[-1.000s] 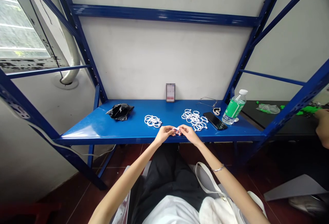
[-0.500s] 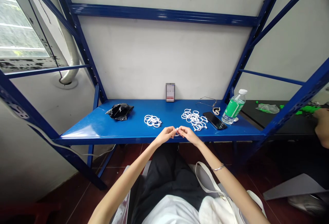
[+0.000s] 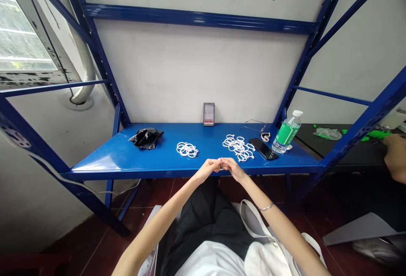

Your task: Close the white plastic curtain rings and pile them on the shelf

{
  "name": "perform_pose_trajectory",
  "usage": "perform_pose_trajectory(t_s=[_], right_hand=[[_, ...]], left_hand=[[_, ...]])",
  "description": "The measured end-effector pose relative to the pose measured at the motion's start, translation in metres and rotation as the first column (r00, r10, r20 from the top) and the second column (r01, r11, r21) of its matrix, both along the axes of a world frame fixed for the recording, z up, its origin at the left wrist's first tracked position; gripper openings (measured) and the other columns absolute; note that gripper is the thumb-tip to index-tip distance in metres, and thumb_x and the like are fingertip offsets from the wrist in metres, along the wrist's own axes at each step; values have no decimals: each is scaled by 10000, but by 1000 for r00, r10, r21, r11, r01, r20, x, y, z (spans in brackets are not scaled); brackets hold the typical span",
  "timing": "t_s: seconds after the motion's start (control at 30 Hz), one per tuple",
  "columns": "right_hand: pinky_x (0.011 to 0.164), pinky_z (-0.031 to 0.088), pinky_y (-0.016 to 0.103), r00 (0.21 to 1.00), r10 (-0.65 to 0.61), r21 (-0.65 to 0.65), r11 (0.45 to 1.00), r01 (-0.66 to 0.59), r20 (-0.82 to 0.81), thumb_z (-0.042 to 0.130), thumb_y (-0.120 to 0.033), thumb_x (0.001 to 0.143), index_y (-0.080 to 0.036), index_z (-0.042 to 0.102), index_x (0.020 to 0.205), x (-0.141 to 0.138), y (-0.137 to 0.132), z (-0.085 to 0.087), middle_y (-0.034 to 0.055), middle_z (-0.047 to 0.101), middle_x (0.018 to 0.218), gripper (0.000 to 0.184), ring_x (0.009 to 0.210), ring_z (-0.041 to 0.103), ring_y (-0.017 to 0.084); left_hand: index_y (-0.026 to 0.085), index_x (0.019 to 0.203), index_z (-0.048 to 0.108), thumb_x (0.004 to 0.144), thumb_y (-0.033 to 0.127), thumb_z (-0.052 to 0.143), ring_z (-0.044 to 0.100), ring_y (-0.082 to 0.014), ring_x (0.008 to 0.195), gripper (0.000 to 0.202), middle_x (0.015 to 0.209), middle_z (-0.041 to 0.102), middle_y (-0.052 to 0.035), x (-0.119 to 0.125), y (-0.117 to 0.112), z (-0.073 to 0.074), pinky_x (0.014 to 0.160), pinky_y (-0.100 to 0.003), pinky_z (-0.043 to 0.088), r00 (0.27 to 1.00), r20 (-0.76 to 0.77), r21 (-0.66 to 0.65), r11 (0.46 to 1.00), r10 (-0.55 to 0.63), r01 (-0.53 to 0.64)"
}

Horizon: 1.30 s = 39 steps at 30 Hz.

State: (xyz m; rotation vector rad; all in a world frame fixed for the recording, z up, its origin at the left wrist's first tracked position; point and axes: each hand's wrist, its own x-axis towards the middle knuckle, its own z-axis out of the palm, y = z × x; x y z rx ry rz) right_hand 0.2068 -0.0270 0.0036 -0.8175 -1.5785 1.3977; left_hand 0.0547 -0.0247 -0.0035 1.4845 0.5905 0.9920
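Just below the centre of the frame, at the front edge of the blue metal shelf, the left hand and the right hand meet fingertip to fingertip. Both are pinched narrow on a small white plastic ring (mostly hidden by the fingers), which sits between the two hands. Up and to the left lies a small heap of white rings. Up and to the right are a larger heap of white rings, a black phone just beside it, and a green-labelled clear bottle. At the far right edge a co-worker's hand rests on a black table
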Motion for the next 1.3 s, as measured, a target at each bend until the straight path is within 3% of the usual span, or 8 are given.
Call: perform_pose_trajectory(t_s=[0.43, 0.6, 0.73, 0.87, 0.97, 1.03, 1.17, 1.3], right_hand=[[517, 298, 287, 973, -73, -125, 991, 45, -221, 559, -552, 802, -221, 220, 538, -8, 6, -11, -67, 163, 512, 542, 482, 173, 101], [561, 368, 274, 957, -60, -138, 990, 21, -284, 614, -500, 789, -206, 451, 609, -8, 6, -8, -41, 361, 579, 381, 519, 314, 100], [665, 428, 294, 983, -80, -34, 997, 76, -164, 567, -462, 817, -204, 627, 921, 2, 9, -2, 46, 606, 924, 284, 709, 515, 140], [736, 454, 332, 946, -305, 210, 937, 278, 108, 531, -388, 819, -224, 646, 993, 23, 19, 5, 63, 632, 1047, 266, 859, 572, 192], [774, 454, 384, 793, -528, 460, 810, 363, 304, 498, -296, 806, -228, 659, 903, 45, 27, 10, 64, 645, 1003, 201, 935, 568, 239], [808, 440, 416, 663, -620, 586, 742, 325, 418, 476, -234, 793, -225, 656, 855, 62, 28, 15, 67, 649, 972, 190, 960, 555, 260], [862, 393, 458, 415, -657, 638, 742, 206, 630, 469, -171, 776, -227, 645, 842, 89, 24, 27, 72, 652, 995, 197, 1035, 524, 290], [863, 370, 487, 286, -558, 556, 826, 98, 779, 503, -168, 755, -237, 636, 810, 100, 19, 32, 68, 646, 976, 160, 1060, 512, 313]], left_hand=[[203, 497, 248, 772, 685, 519, 267, -75, 508, 618, 483, 237, 73, 1, 0, 1, 558, -264, 301, 990, 142, -121, 993, 11, 6], [182, 532, 361, 781, 653, 536, 324, -81, 526, 560, 520, 329, 52, -12, 3, 9, 560, -256, 315, 993, 104, -81, 996, 51, -43], [153, 658, 561, 831, 590, 503, 451, -116, 599, 473, 641, 532, -12, -32, 12, 19, 589, -249, 352, 977, -106, 148, 974, 187, -171], [173, 715, 636, 897, 489, 428, 532, -181, 690, 419, 702, 612, -50, -56, 26, 22, 646, -280, 388, 788, -310, 485, 802, 531, -349], [182, 713, 654, 906, 350, 442, 552, -236, 801, 333, 766, 635, -87, -73, 36, 17, 746, -336, 402, 501, -347, 730, 564, 793, -386], [177, 734, 667, 910, 273, 428, 550, -271, 875, 312, 813, 640, -118, -82, 41, 12, 758, -357, 399, 309, -366, 813, 463, 878, -353], [143, 819, 687, 924, 222, 388, 539, -312, 943, 327, 919, 639, -167, -93, 47, 4, 695, -352, 396, 72, -425, 860, 428, 902, -280], [132, 866, 688, 936, 208, 356, 540, -306, 957, 347, 967, 636, -170, -95, 50, 0, 691, -344, 397, 61, -437, 864, 438, 897, -249]])
